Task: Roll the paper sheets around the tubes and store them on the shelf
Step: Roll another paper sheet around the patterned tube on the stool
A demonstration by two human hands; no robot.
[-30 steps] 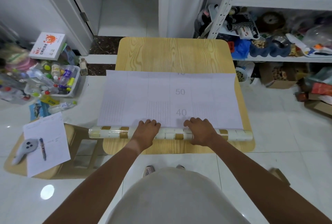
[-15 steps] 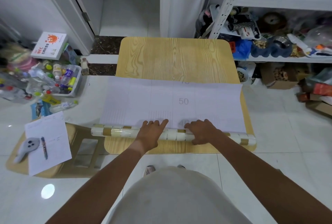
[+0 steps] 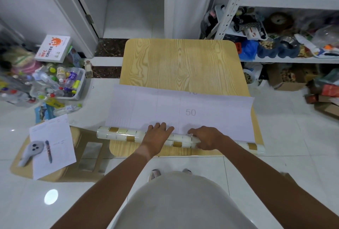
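A wide white paper sheet point(image 3: 211, 113) printed with "50" lies across the near half of the wooden table point(image 3: 181, 63). Its near edge is wound into a long roll point(image 3: 119, 134) with a white and gold tile pattern, lying across the table's front edge and sticking out past both sides. My left hand point(image 3: 157, 135) lies flat on top of the roll, fingers stretched forward onto the sheet. My right hand point(image 3: 206, 138) is curled over the roll just to the right. The tube inside is hidden.
A white metal shelf point(image 3: 286, 59) crowded with toys and boxes stands at the right. A low wooden stool point(image 3: 86, 155) at the left carries a paper form point(image 3: 53, 144), a pen and a grey controller. A bin of bottles point(image 3: 67, 83) sits on the floor, far left.
The roll has moved forward over the sheet, covering the "40" mark. My left hand's fingers have flattened out; the sheet's far edge has come nearer.
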